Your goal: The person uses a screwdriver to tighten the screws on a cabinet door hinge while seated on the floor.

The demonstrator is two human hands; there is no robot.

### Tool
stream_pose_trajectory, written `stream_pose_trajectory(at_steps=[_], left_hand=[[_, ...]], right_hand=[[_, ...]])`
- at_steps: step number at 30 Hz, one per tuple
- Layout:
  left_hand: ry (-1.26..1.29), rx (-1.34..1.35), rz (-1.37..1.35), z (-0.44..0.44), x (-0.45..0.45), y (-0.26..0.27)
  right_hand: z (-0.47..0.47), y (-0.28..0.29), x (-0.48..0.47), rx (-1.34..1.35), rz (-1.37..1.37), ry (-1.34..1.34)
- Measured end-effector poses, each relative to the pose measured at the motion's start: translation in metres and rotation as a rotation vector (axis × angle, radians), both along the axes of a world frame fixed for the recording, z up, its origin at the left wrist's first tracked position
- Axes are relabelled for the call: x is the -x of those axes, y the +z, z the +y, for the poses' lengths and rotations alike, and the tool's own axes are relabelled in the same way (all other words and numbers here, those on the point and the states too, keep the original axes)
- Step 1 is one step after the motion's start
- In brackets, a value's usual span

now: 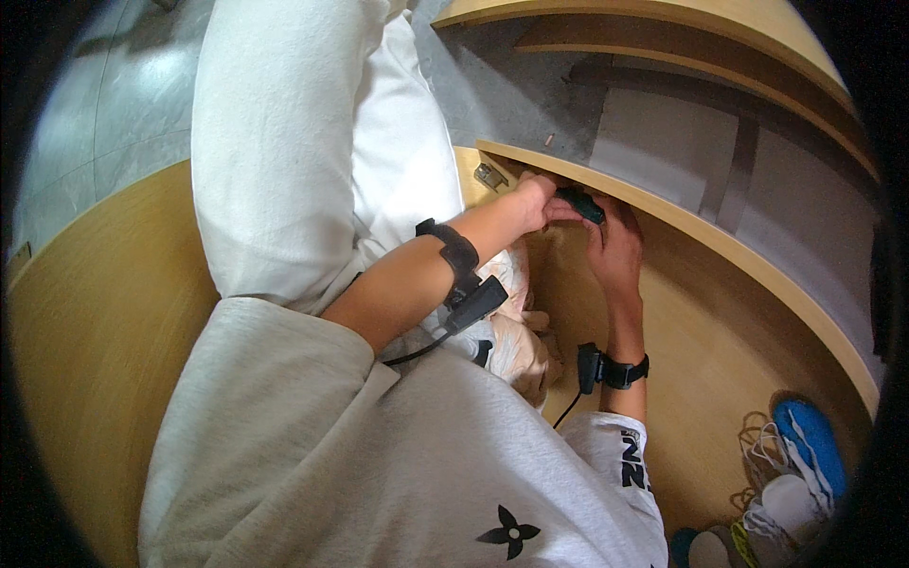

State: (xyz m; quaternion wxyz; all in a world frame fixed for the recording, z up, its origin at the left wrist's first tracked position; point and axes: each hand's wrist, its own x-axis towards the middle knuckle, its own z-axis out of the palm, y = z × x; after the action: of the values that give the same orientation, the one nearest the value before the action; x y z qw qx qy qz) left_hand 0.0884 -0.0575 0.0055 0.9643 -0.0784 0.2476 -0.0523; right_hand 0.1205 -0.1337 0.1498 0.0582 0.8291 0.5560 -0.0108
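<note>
My left hand reaches across to the underside of a wooden cabinet panel's edge. Its fingers touch a small dark green object, whose kind I cannot make out. From the other side my right hand holds that same object between thumb and fingers, partly in the panel's shadow. A metal cabinet hinge sits on the wood just left of my left hand. The fingertips of both hands are partly hidden.
A wooden board curves along the left. Shelf boards stand at the upper right over grey tiled floor. At lower right lie a blue shoe and white laces. Crumpled pale cloth lies under my arms.
</note>
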Motion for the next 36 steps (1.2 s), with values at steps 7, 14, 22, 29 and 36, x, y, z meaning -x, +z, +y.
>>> stream_pose_trajectory(at_steps=[7, 14, 22, 29, 36], left_hand=[[0.027, 0.023, 0.015, -0.004, -0.001, 0.009], [0.099, -0.054, 0.095, -0.006, 0.002, 0.012], [0.166, 0.061, 0.101, -0.002, 0.006, -0.009], [0.182, 0.029, 0.117, 0.005, 0.007, -0.008], [0.19, 0.036, 0.004, 0.003, 0.005, -0.009]], right_hand=[[0.007, 0.006, 0.004, 0.058, 0.209, -0.549], [-0.001, 0.005, -0.001, 0.085, 0.083, -0.417], [0.0, 0.006, 0.0, -0.007, 0.098, -0.126], [0.021, 0.02, 0.016, 0.021, 0.323, -0.628], [0.009, 0.008, 0.004, -0.048, 0.206, -0.59]])
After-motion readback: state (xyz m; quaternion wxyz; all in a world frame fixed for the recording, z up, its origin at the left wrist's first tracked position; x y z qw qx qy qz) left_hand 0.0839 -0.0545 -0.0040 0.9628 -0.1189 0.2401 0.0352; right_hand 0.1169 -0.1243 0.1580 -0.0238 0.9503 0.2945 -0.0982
